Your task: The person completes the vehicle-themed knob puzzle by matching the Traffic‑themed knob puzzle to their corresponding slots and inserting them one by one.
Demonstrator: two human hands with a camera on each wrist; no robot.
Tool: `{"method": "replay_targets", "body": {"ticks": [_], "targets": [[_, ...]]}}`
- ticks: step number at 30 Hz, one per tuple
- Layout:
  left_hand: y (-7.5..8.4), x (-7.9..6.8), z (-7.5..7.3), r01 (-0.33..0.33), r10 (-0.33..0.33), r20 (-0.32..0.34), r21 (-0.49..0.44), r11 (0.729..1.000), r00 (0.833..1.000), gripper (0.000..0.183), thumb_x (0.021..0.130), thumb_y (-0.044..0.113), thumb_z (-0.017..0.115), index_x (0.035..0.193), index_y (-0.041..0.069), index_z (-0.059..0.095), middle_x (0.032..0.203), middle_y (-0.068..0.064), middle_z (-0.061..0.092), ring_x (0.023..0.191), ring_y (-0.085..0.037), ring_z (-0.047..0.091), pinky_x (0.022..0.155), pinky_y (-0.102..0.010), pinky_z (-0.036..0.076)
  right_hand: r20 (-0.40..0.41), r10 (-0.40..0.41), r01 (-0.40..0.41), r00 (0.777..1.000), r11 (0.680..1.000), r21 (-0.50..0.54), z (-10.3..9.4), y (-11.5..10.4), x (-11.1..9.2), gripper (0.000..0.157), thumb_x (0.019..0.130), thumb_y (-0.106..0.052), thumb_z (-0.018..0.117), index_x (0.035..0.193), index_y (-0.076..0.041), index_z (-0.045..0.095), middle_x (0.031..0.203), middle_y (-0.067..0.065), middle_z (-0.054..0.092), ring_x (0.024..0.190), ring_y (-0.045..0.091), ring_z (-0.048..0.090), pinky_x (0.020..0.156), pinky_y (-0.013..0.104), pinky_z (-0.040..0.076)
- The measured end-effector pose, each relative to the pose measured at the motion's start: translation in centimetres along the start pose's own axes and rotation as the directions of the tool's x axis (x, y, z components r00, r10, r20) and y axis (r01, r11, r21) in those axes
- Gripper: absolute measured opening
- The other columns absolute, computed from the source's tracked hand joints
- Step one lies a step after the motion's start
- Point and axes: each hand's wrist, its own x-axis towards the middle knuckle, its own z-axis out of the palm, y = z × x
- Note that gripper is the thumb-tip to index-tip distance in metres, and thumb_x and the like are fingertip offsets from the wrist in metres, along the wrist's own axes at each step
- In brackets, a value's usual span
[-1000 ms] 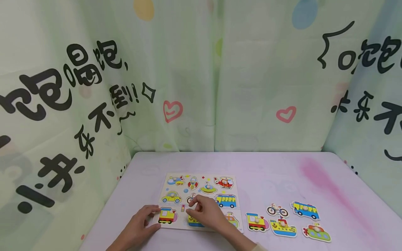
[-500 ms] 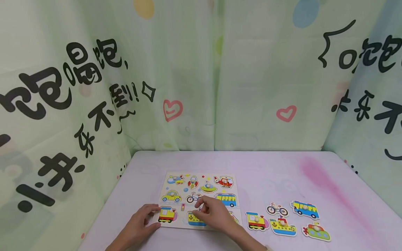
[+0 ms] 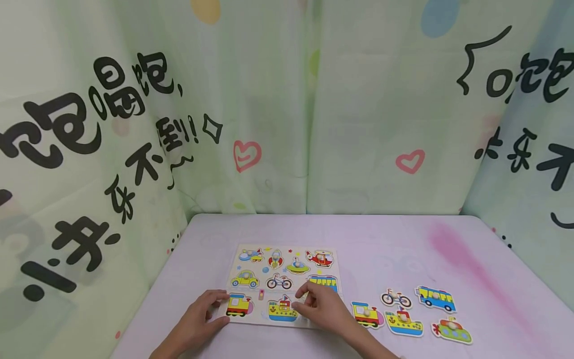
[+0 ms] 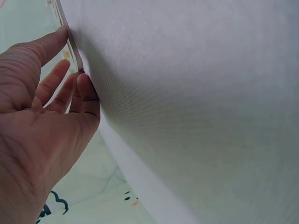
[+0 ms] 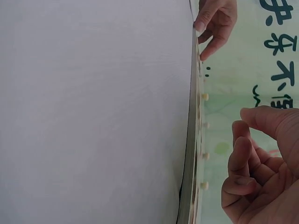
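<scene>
A light knob puzzle board [image 3: 255,320] printed with vehicles lies on the table in the head view. My left hand [image 3: 197,315] rests at its left edge, thumb at the front corner and fingertips farther up the side. Over the board's right part hovers my right hand [image 3: 324,308], fingers loosely bent and thumb near the index fingertip, nothing between them. It covers part of the bus picture [image 3: 324,282] and hides the lower right corner. Beside its fingertips shows the ship picture [image 3: 282,311]. In the right wrist view, small knobs [image 5: 204,155] stand up from the board.
Right of the board lie loose knobbed pieces: a train [image 3: 365,315], a bicycle [image 3: 396,299], a bus [image 3: 436,299], a ship [image 3: 403,324] and a submarine [image 3: 452,331]. A printed curtain [image 3: 350,109] hangs behind and beside the pale table [image 3: 381,249].
My right hand has moved to the right across the board, uncovering the bicycle and ship pictures. My left hand stays at the left edge, and the loose pieces lie as before.
</scene>
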Motion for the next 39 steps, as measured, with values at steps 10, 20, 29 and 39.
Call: {"method": "replay_targets", "body": {"ticks": [10,20,29,39], "targets": [[0.3,0.1,-0.3,-0.01,0.01,-0.003,0.016,1.0,1.0,0.047,0.083,0.02,0.085,0.125,0.017,0.066,0.137,-0.003,0.059,0.103,-0.016,0.054,0.079,-0.024,0.05,-0.008,0.019,-0.019,1.0,1.0,-0.003,-2.0,0.8,-1.5,0.022,0.09,-0.023,0.078,0.1,-0.007,0.067,0.064,-0.008,0.06,0.052,0.002,0.048,0.051,0.02,0.038],[0.1,0.1,0.0,-0.012,0.012,-0.015,0.022,1.0,1.0,0.047,0.082,0.018,0.086,0.125,0.017,0.066,0.136,-0.002,0.059,0.102,-0.016,0.053,0.077,-0.023,0.049,-0.058,0.074,-0.076,0.996,0.997,-0.033,-3.8,1.9,-3.3,0.024,0.089,-0.026,0.081,0.098,-0.008,0.068,0.065,-0.008,0.053,0.055,0.002,0.045,0.052,0.021,0.038],[0.2,-0.1,0.0,-0.01,0.01,-0.021,0.026,1.0,1.0,0.047,0.082,0.018,0.086,0.124,0.016,0.066,0.136,-0.003,0.059,0.101,-0.015,0.054,0.076,-0.023,0.049,-0.089,0.162,-0.168,0.983,0.984,-0.056,-5.0,2.7,-4.8,0.024,0.087,-0.026,0.082,0.097,-0.01,0.068,0.065,-0.007,0.053,0.056,0.005,0.045,0.053,0.022,0.037],[0.2,-0.1,0.1,-0.009,0.009,-0.027,0.019,1.0,1.0,0.046,0.081,0.018,0.086,0.124,0.017,0.067,0.135,-0.002,0.06,0.099,-0.015,0.053,0.075,-0.021,0.048,-0.108,0.18,-0.193,0.978,0.974,-0.123,-6.4,3.4,-5.7,0.023,0.085,-0.024,0.083,0.098,-0.013,0.067,0.068,-0.006,0.051,0.058,0.005,0.044,0.056,0.022,0.037]]}}
